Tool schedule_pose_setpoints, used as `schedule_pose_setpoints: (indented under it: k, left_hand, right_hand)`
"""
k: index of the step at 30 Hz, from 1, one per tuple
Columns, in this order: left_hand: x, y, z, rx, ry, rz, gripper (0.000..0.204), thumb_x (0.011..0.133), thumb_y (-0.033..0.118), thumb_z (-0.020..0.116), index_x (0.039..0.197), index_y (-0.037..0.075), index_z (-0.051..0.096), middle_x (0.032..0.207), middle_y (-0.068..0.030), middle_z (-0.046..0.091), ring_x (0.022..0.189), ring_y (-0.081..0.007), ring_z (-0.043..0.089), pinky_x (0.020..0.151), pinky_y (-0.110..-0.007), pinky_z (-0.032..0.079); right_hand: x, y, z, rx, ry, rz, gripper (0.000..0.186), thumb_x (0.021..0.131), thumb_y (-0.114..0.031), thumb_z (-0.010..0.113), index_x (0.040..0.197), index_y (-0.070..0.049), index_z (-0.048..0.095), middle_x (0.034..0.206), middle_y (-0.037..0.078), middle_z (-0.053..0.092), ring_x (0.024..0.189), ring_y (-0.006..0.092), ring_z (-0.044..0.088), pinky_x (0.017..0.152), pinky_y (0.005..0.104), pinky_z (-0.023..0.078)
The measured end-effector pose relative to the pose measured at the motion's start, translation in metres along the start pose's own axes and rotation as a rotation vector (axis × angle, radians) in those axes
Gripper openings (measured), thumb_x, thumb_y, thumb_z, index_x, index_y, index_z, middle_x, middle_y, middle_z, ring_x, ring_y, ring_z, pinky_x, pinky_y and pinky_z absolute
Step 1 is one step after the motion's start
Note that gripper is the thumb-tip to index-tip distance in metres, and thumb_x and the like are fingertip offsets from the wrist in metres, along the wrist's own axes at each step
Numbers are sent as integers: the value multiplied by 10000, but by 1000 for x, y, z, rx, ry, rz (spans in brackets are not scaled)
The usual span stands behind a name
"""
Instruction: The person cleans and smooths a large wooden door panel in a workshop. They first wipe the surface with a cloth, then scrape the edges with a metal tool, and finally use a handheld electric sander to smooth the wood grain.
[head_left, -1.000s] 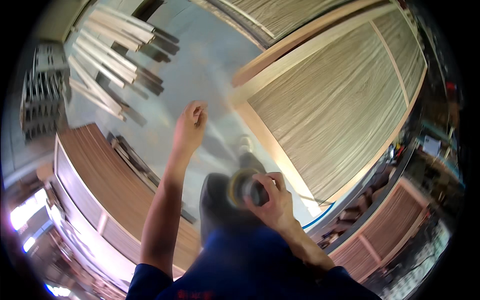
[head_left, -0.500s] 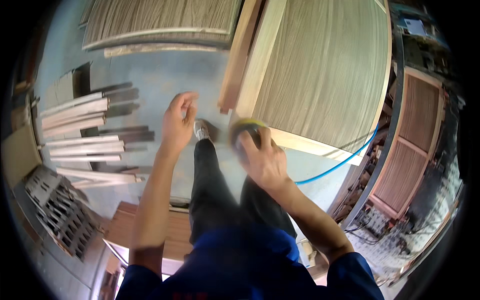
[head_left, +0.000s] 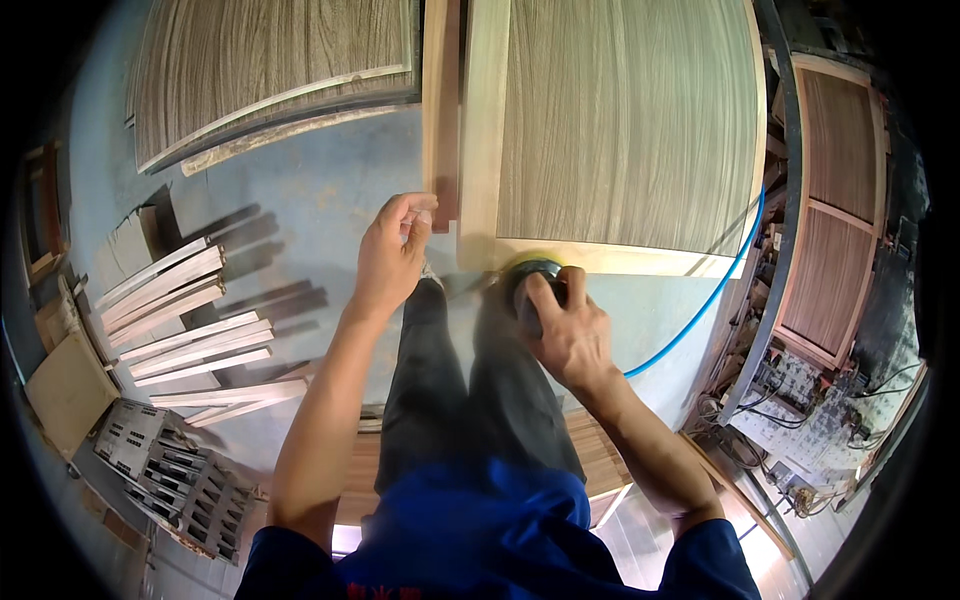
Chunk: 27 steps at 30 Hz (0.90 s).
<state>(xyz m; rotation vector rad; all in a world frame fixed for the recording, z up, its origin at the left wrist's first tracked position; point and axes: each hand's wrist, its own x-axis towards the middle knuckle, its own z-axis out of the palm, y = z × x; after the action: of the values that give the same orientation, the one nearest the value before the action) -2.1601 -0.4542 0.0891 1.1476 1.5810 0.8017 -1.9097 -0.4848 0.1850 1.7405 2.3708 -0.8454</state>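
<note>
The right hand grips a round sander against the near edge of a wooden door panel. The left hand touches an upright board beside it; a blue hose trails right.

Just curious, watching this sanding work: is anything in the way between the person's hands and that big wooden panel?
Nothing visible. The right hand already presses a round sander on the wooden panel's near edge; the left hand touches the wooden strip beside it.

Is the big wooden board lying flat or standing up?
Lying flat: the board faces up, and the right hand presses a round sander on its edge.
</note>
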Motion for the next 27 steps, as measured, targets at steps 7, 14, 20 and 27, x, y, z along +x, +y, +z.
schedule_pose_setpoints:
  k: [7, 14, 20, 27]
  left_hand:
    - [-7, -1, 15, -72, 38, -74, 279, 1113, 249, 552, 1229, 18, 659, 1123, -72, 728, 1030, -152, 679, 950, -319, 539]
    - [-14, 3, 22, -99, 78, -93, 274, 1109, 242, 563, 1222, 10, 656, 1107, -72, 721, 1004, -145, 679, 927, -317, 536]
    - [-15, -1, 28, -151, 34, -85, 257, 1113, 205, 549, 1231, -4, 642, 1115, -82, 720, 986, -156, 685, 928, -314, 536]
    - [-34, -17, 23, -214, 59, -131, 228, 1114, 152, 519, 1238, 5, 641, 1146, -82, 722, 968, -154, 685, 901, -308, 546]
  right_hand:
    - [27, -19, 4, 15, 18, -143, 662, 741, -208, 858, 1322, -151, 547, 1218, 214, 537, 932, 397, 702, 713, 446, 616]
    - [10, 0, -3, 7, -18, -86, 671, 756, -222, 851, 1339, -143, 529, 1225, 209, 542, 957, 381, 700, 705, 427, 619]
    - [16, -2, 6, 12, 54, -97, 585, 748, -175, 839, 1265, -191, 567, 1196, 211, 527, 844, 415, 710, 691, 471, 622]
    - [-17, 38, -9, 4, 100, -106, 667, 707, -173, 857, 1319, -167, 591, 1219, 199, 555, 929, 367, 716, 700, 435, 624]
